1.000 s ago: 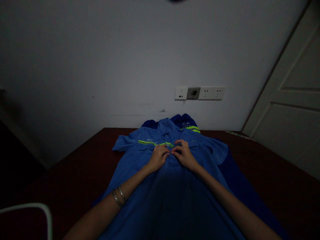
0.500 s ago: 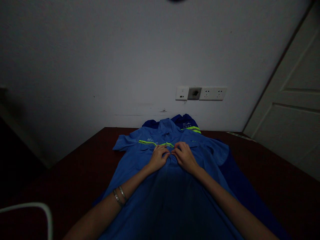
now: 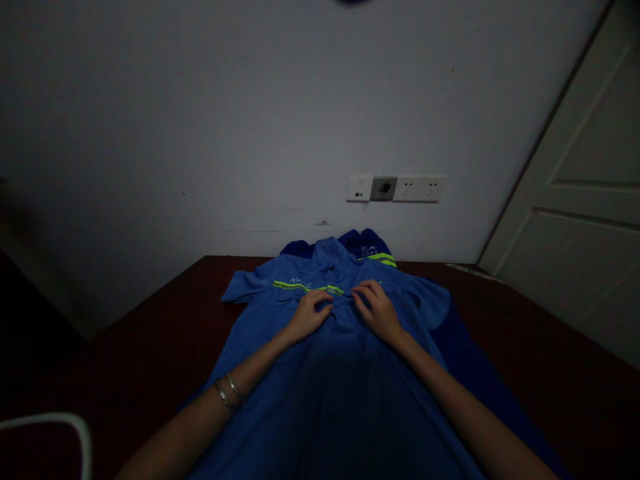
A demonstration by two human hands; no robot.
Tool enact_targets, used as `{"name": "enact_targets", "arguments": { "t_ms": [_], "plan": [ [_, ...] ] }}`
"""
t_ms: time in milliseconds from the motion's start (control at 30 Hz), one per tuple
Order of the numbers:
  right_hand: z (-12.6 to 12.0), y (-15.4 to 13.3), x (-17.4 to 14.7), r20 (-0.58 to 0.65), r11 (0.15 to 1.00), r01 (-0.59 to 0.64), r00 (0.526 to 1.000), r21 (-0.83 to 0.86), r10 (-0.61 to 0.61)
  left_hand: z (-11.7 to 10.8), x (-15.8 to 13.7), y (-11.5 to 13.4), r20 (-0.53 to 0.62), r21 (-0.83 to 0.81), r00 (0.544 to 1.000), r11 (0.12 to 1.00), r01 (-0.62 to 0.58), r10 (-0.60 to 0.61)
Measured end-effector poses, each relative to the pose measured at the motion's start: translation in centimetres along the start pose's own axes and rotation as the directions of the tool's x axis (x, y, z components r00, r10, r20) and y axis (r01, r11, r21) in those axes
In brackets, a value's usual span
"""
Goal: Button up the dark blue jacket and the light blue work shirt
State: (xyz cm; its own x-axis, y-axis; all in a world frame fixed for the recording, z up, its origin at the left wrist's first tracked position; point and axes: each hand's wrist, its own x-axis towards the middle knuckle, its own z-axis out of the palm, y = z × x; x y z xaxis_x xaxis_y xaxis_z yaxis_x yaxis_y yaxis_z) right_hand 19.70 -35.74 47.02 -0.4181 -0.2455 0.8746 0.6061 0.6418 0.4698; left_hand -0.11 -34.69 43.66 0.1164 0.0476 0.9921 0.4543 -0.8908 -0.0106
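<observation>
A blue short-sleeved work shirt (image 3: 295,333) lies spread out, its collar toward the wall and yellow-green strips across the chest. My left hand (image 3: 309,315) rests on the left of the front opening, thumb and fingers apart, with nothing visible between them. On the other side of the opening, my right hand (image 3: 376,309) is open just below the chest strip, its fingers loosely curved. A gap separates the two hands. Under the shirt, a darker blue garment (image 3: 470,360) shows at the right side and behind the collar.
The dark red table (image 3: 175,307) reaches back to a pale wall (image 3: 200,120). Wall sockets (image 3: 419,189) sit above the shirt. A white panelled door (image 3: 590,227) stands at right, and a pale curved bar or cable (image 3: 60,417) is at lower left.
My hands were together at the shirt's front opening, fingertips pinching the cloth. They have let go and moved apart, left hand leftward and right hand rightward. The view has shifted slightly.
</observation>
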Motion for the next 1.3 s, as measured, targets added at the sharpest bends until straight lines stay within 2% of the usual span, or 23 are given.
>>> {"name": "enact_targets", "arguments": {
  "t_ms": [133, 333, 467, 633, 767, 867, 967, 1133, 1300],
  "plan": [
    [-0.3, -0.2, 0.1, -0.005, 1.0, -0.003, 1.0, -0.006, 0.003, -1.3, -0.7, 1.6, 0.047, 0.074, 0.999, 0.997, -0.02, 0.017],
    [-0.2, -0.8, 0.4, -0.006, 0.998, -0.043, 0.999, 0.043, 0.043, -3.0, -4.1, 3.2, 0.234, 0.193, 0.972, 0.981, -0.019, -0.027],
    [0.0, -1.5, 0.3, 0.035, 0.998, -0.037, 0.999, 0.049, 0.035, -4.1, -6.0, 3.8, 0.274, 0.203, 0.959, 0.979, 0.012, -0.069],
    [0.1, -2.5, 0.2, 0.077, 0.999, 0.015, 0.997, 0.035, -0.017, -4.6, -7.8, 5.0, 0.311, 0.184, 0.948, 0.983, 0.006, -0.064],
    [-0.1, -3.2, 0.2, 0.1, 0.999, 0.041, 0.994, 0.031, -0.044, -4.6, -8.5, 5.7, 0.324, 0.264, 0.941, 0.964, 0.008, -0.096],
    [-0.1, -3.6, 0.0, 0.102, 0.999, 0.027, 0.994, 0.043, -0.032, -4.2, -8.6, 5.6, 0.319, 0.316, 0.933, 0.947, 0.063, -0.168],
    [-0.4, -4.1, -0.5, 0.129, 0.998, 0.019, 0.991, 0.057, -0.027, -3.4, -8.3, 5.2, 0.278, 0.336, 0.932, 0.933, 0.131, -0.231],
    [-1.5, -5.4, -1.3, 0.186, 0.998, 0.049, 0.981, 0.049, -0.057, -1.8, -7.7, 5.2, 0.235, 0.375, 0.934, 0.911, 0.17, -0.271],
    [-2.6, -6.3, -2.2, 0.257, 1.0, 0.003, 0.966, 0.03, -0.01, -0.9, -7.1, 5.3, 0.223, 0.374, 0.892, 0.879, 0.295, -0.394]
  ]
}}
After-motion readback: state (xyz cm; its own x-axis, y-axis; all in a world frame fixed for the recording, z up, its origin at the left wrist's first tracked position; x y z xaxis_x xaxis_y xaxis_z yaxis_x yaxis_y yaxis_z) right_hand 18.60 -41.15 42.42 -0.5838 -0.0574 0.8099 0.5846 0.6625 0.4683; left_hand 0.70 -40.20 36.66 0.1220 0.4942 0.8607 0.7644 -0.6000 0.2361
